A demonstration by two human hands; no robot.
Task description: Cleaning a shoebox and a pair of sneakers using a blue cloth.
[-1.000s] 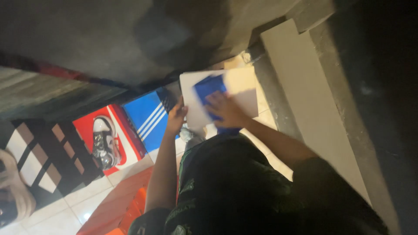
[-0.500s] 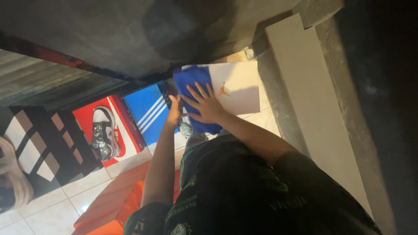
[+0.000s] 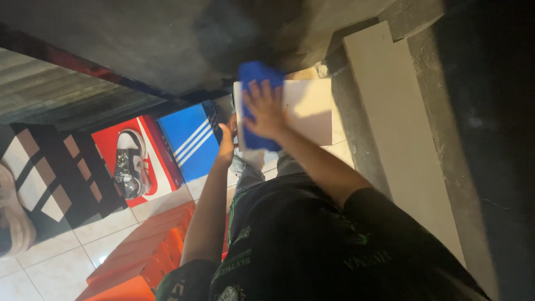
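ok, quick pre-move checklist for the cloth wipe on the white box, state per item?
1. Right hand flat on blue cloth: ok, fingers spread over it.
2. Cloth on the white box: ok, though its top edge hangs past the box's far edge.
3. Left hand steadying the box: ok, it grips the box's left edge.
4. Box fully supported: cannot tell, its underside is hidden.
5. Box lid shut: cannot tell, only the flat top shows.
6. Nearby things apart from the box: the blue striped box sits close by the left hand; the red box with a shoe is apart.
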